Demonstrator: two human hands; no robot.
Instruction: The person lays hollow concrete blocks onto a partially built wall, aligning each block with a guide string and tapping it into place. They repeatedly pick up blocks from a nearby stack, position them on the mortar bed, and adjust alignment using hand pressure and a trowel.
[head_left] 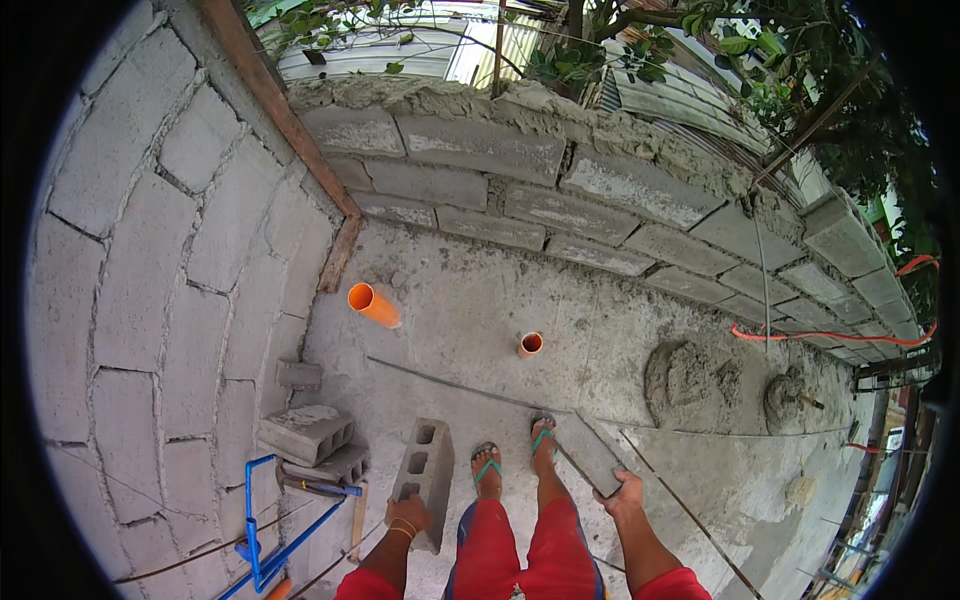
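A grey hollow concrete block (424, 470), its open cells showing, is tilted beside my left leg. My left hand (408, 514), with a band at the wrist, is closed on its near end. On the other side, my right hand (622, 489) grips the near end of a second concrete block (588, 452), which shows a smooth flat face and reaches toward my right foot. Whether either block touches the floor I cannot tell.
Hollow blocks (305, 434) are stacked by the left wall, beside a blue hacksaw frame (255, 520). Two orange pipes (372, 304) rise from the concrete floor. Wet mortar (690, 384) lies to the right. Steel rods (690, 515) cross the floor near my feet. A block wall (480, 147) runs behind.
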